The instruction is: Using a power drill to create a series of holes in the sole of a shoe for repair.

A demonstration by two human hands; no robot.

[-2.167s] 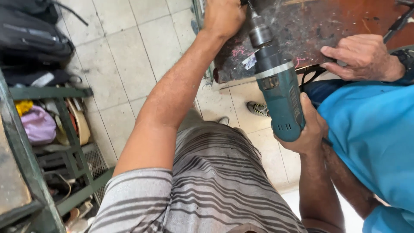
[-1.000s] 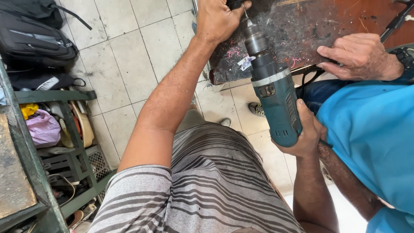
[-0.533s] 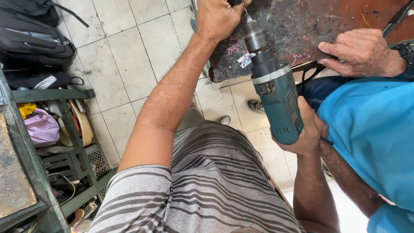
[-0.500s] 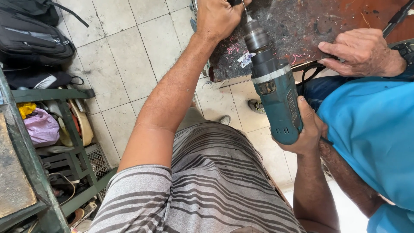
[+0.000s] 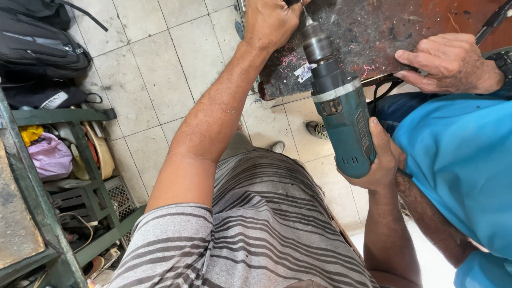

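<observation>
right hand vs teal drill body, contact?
Touching. In the head view the right hand wraps the rear of the teal drill, with the fingers pressed flat on its casing.

A workshop — a scarred, dusty workbench (image 5: pixel 405 32), a teal power drill (image 5: pixel 341 112), green metal shelving (image 5: pixel 64 176) crammed with oddments.

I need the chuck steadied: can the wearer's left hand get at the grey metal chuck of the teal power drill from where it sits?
Probably yes. The left hand rests on the dark worn board right beside the grey metal chuck, nothing lying between them; the right hand grips the teal power drill.
</observation>
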